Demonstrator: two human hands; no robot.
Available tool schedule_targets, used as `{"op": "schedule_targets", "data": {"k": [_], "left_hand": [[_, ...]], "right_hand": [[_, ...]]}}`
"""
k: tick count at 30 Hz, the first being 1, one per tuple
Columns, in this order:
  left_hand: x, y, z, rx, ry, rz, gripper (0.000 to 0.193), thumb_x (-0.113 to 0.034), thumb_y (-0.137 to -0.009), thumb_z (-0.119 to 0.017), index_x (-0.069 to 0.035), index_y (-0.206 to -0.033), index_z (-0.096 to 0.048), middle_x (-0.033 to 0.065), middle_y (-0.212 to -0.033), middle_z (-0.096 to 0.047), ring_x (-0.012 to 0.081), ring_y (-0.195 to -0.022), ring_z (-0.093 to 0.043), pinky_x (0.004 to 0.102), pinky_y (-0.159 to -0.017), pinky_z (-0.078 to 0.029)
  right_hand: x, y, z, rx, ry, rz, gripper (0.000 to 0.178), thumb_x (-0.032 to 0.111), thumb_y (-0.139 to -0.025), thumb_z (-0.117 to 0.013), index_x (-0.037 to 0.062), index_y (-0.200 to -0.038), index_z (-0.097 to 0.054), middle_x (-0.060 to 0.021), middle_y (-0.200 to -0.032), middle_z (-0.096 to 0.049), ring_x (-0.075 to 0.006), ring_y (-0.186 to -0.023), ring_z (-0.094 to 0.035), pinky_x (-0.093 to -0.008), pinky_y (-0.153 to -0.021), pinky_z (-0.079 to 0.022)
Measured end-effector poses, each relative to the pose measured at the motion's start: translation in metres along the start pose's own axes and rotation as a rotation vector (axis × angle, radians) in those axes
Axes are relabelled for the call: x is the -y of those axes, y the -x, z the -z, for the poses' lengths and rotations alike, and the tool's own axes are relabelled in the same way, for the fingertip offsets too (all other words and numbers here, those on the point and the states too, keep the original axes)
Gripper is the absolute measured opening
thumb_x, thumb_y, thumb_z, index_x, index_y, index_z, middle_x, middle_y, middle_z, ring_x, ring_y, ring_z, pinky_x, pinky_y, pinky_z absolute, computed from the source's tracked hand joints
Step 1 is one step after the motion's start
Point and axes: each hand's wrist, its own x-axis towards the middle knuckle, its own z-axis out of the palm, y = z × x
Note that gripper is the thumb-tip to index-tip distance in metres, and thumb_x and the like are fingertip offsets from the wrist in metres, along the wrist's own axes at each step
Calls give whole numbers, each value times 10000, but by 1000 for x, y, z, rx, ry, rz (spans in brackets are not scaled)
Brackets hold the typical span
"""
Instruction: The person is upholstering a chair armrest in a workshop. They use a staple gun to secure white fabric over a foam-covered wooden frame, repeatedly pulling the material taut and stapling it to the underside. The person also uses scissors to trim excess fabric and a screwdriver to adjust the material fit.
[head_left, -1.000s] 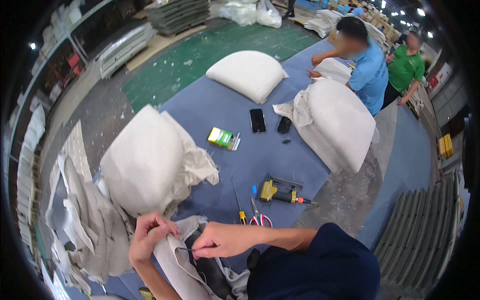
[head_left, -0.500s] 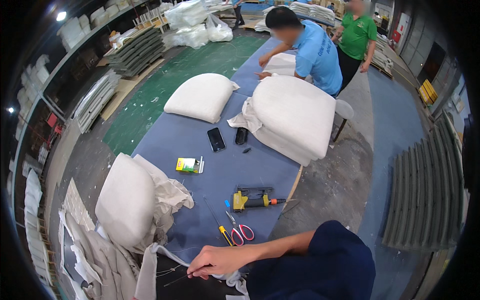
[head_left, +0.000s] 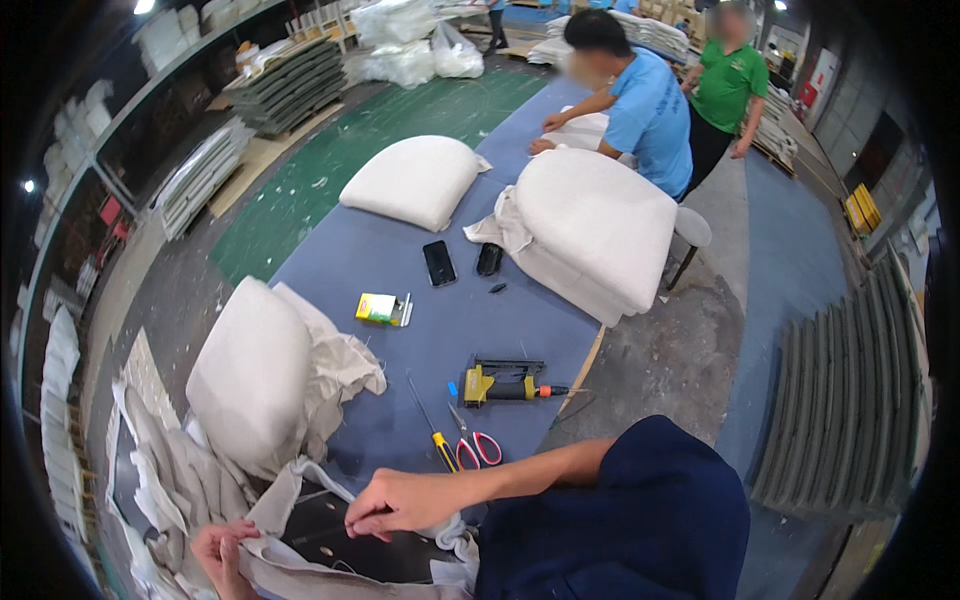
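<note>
At the bottom of the view lies a black panel [head_left: 335, 530] with small holes, with pale upholstery fabric [head_left: 320, 578] folded along its edges. My left hand [head_left: 222, 553] pinches the fabric's edge at the panel's left side. Over the panel, my right hand [head_left: 412, 500] is closed, thumb and fingertips pressed together; whatever they hold is too small or hidden to make out. Beyond it on the table rest red-handled scissors [head_left: 478, 448], a yellow-handled screwdriver [head_left: 441, 448] and a yellow-and-black staple gun [head_left: 500, 384].
Pale upholstered cushions [head_left: 250, 370] [head_left: 410, 182] [head_left: 595, 220] sit on the blue table [head_left: 360, 250], with a phone [head_left: 438, 263] and a small yellow-green box [head_left: 378, 308]. Loose fabric [head_left: 175, 470] is heaped at left. Two people stand at the far end.
My left hand has come into view, gripping the fabric edge. My right hand has shifted slightly up and left; the thin dark tool seen in it earlier no longer shows. More of the panel is visible.
</note>
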Motion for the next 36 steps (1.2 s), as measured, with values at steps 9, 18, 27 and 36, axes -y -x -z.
{"op": "schedule_targets", "data": {"k": [9,18,27,36], "left_hand": [[-19,59,16,-251,-214,199,277,-211,-978,-602,10,-880,-737,100,-848,-730,208,-858,-702,371,-871,-525],[-11,132,30,-690,11,182,483,-358,-1074,-524,25,-826,-684,124,-794,-727,214,-869,-705,362,-868,-548],[4,138,25,-623,261,6,503,-383,-1075,-504,22,-844,-694,126,-814,-714,281,-1011,-692,422,-979,-504],[-7,120,24,-436,92,-56,341,-209,-742,-810,-3,-984,-687,118,-1027,-726,283,-1180,-642,426,-1077,-450]], "right_hand": [[1,-47,-31,216,185,-95,219,151,-966,-640,56,-1159,-684,-80,-713,-723,-149,-629,-703,-327,-595,-547],[-4,-72,-86,392,229,31,273,-15,-920,-648,3,-1190,-685,-75,-660,-677,-118,-602,-688,-251,-563,-507],[-22,-71,-119,477,137,-68,242,-24,-905,-634,-38,-1138,-697,-73,-668,-685,-121,-589,-698,-249,-554,-528],[-24,-61,-103,377,107,-90,243,-23,-903,-646,-68,-1134,-704,-78,-653,-687,-126,-577,-694,-241,-563,-526]]}}
